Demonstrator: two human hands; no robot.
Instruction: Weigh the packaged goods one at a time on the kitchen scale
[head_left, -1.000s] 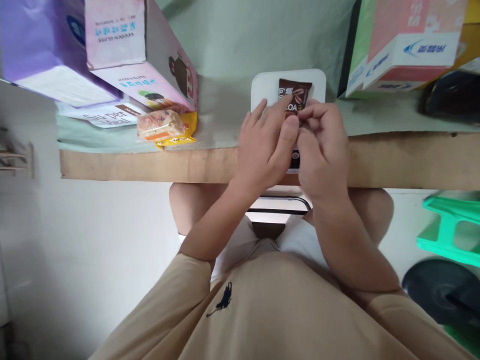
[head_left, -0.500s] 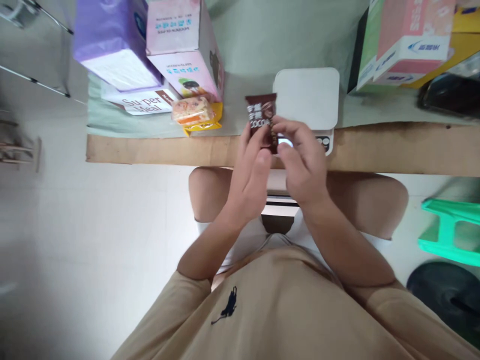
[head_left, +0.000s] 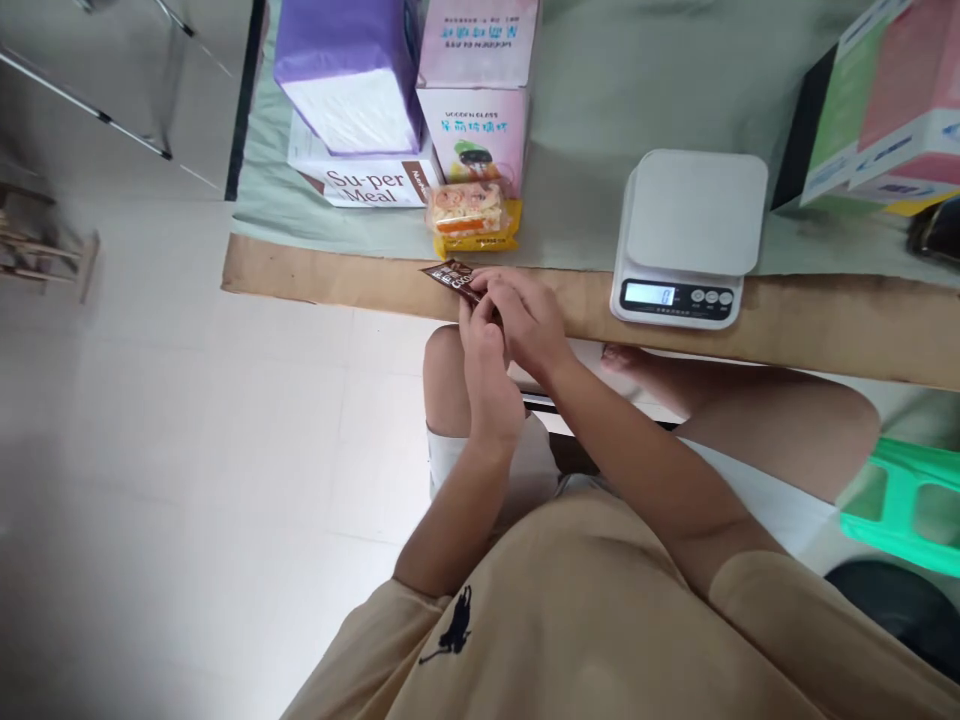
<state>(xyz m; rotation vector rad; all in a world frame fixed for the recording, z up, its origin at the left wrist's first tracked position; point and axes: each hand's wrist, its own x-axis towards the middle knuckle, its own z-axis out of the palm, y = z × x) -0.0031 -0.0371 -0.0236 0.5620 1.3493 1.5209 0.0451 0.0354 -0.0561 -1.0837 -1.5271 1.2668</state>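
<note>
Head view: a small brown cocoa packet (head_left: pixel 454 279) is pinched between the left hand (head_left: pixel 487 372) and the right hand (head_left: pixel 525 320), both closed on it, above the front edge of the table (head_left: pixel 337 285), at nine o'clock from the white scale (head_left: pixel 690 235). It is best gripped firmly at its edges, kept level and clear of the wrapped snack (head_left: pixel 469 212) at twelve o'clock. Glossy dark wrapper, pale lettering, mostly hidden by fingers.

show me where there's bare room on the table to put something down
Bare green cloth lies between the pink box and the scale, and the scale's own platform is bare. It is crowded at the left: purple pack, Su-per Meal box, snack packets.
</note>
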